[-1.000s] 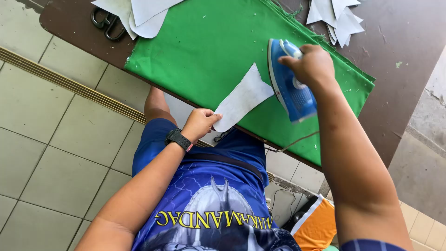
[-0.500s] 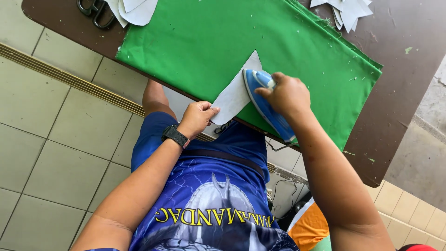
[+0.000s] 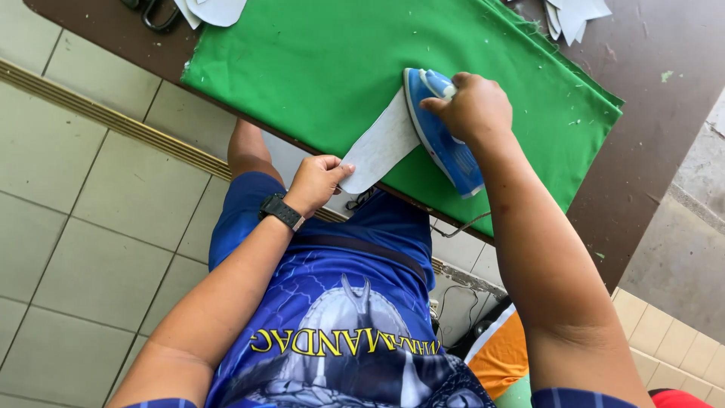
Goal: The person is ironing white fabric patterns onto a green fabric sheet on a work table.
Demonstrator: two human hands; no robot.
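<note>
Head view log.
– Right hand?
– Fingers wrapped tight round handle of blue iron, soleplate flat on green cloth over brown table.
– Left hand?
– Pinching near end of white paper piece at the table edge; far end touches iron. No containers visible.

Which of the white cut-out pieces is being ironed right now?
The long white piece on the green fabric, pinched by the left hand, under the blue iron; the rest lie at the table's far edge.
</note>
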